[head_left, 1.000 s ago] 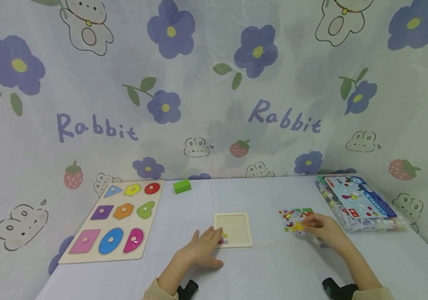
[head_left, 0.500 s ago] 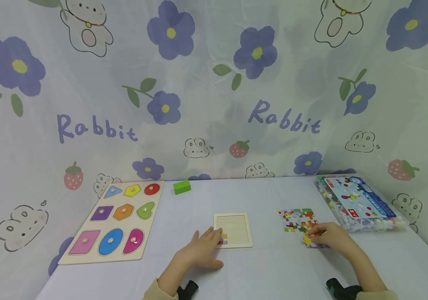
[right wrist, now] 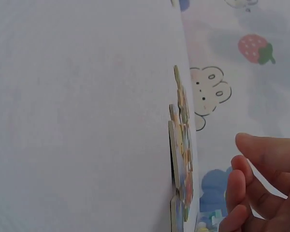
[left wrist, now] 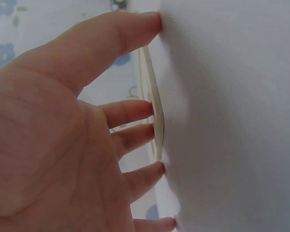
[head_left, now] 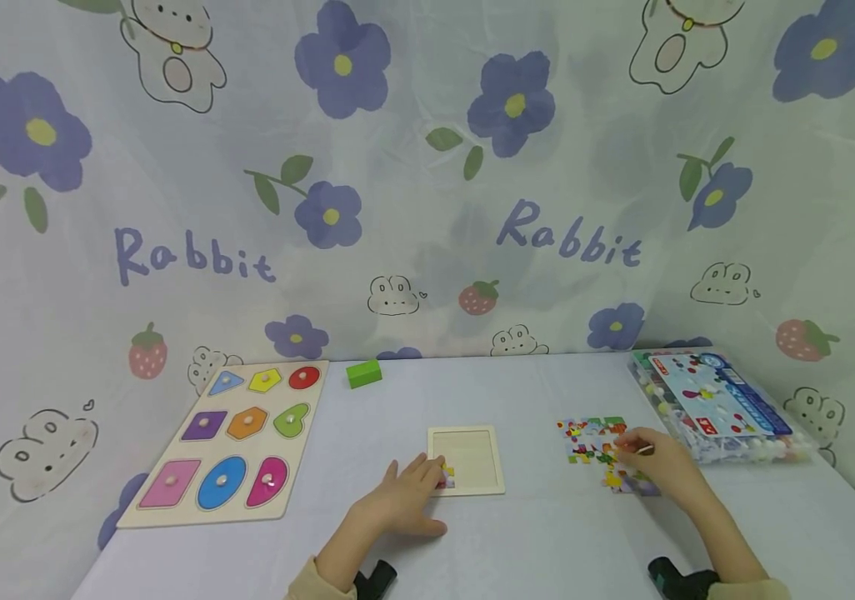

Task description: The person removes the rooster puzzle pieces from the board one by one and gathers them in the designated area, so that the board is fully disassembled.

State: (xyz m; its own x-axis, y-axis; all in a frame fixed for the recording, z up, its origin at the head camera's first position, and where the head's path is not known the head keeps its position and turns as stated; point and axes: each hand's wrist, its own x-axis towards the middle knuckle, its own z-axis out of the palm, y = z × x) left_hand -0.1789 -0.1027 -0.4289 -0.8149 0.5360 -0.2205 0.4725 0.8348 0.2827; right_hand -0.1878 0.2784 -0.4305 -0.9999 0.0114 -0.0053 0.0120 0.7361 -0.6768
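My left hand (head_left: 407, 498) rests fingers spread at the left side of a shallow wooden puzzle tray (head_left: 476, 462). Its fingertips touch the tray's edge, as the wooden rim (left wrist: 157, 108) shows in the left wrist view. A colourful jigsaw piece (head_left: 448, 477) lies in the tray's near left corner, partly under those fingers. My right hand (head_left: 660, 462) hovers over several jigsaw pieces (head_left: 592, 433) on the table, thumb and fingers loosely bent. The right wrist view shows this hand (right wrist: 263, 181) apart from the flat pieces (right wrist: 180, 154), with no piece visible in its fingers. A yellow piece (head_left: 612, 478) lies nearer me.
A wooden shape board (head_left: 240, 442) with knobbed shapes lies at the left. Near the back edge sits a green block (head_left: 363, 374). A clear plastic box (head_left: 720, 404) with a printed label stands at the right, close behind my right hand. A patterned curtain hangs behind the table.
The yellow piece has shifted right and toward me, away from the other pieces. My right hand moved with it, then lifted back slightly away from me. My left hand has not moved.
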